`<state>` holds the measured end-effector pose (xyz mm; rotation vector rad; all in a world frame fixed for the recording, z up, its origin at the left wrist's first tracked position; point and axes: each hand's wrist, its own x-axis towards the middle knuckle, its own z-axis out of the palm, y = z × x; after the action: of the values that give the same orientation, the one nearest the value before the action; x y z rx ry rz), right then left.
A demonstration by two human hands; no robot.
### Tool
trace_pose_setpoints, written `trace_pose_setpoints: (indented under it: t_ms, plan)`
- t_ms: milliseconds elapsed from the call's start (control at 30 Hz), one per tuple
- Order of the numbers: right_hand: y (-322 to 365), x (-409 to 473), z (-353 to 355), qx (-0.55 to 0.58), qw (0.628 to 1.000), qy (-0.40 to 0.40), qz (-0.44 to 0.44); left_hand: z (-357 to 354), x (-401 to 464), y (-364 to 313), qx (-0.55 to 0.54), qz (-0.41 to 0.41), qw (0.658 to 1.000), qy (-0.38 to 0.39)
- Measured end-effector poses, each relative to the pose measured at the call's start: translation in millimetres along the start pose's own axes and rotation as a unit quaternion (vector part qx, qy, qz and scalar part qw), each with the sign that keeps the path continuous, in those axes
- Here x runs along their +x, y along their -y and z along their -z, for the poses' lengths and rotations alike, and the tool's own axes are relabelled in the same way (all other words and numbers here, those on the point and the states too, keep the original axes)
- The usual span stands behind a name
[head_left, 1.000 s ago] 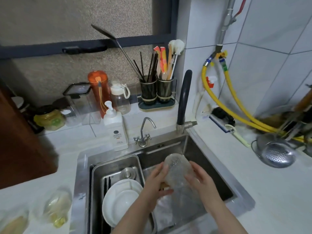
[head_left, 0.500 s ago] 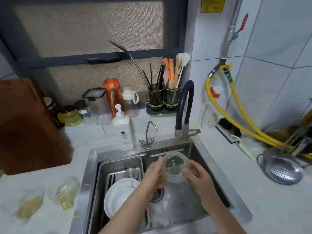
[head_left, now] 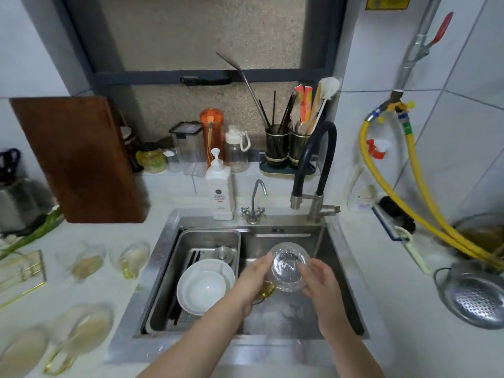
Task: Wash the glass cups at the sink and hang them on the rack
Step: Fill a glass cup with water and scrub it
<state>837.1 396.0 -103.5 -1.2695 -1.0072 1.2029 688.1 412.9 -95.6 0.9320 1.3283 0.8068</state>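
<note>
Both hands hold one glass cup (head_left: 288,267) over the right basin of the sink (head_left: 339,257). The left hand (head_left: 252,282) wraps its fingers round the cup's left side, and the right hand (head_left: 320,287) curls round its right side, thumb near the rim. The cup is tilted so that its open mouth faces up toward the camera, and a gold handle (head_left: 266,290) shows just under the left hand. The cup sits below and in front of the black faucet (head_left: 313,162), apart from its spout.

In the left part of the sink a metal tray (head_left: 191,241) holds white bowls (head_left: 203,289) stacked together, with a small steel cup behind them. A white soap bottle (head_left: 220,190) stands on the sink's back edge beside a small chrome tap (head_left: 255,203).

On the surface (head_left: 114,233) to the left of the sink lie several more glass cups (head_left: 132,259) with gold handles, blurred. A brown cutting board (head_left: 79,156) leans against the wall behind them. To the right of the sink a steel colander (head_left: 476,297) rests on the surface, under two yellow hoses (head_left: 387,186).
</note>
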Motion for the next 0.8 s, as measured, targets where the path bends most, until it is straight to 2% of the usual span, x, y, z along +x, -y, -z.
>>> trace_pose_setpoints:
  t_ms: [233,433,667,800]
  plan:
    - [-9.2,-3.9,-11.1,0.023,0.999,0.017,-0.016,4.8,-13.2,15.3,-0.041,-0.014,0.997,-0.061]
    - [4.7,-2.0,-43.2,0.017,0.997,0.08,0.002,43.3,-25.1,13.8,-0.086,-0.048,0.988,-0.115]
    - [16.5,-13.1,-130.8,-0.041,0.987,0.156,0.019,125.1,-66.0,16.5,-0.162,-0.09,0.968,-0.167]
    - [15.3,-35.7,-200.4,-0.054,0.974,0.219,0.027,190.0,-104.5,24.9,-0.196,-0.108,0.948,-0.225]
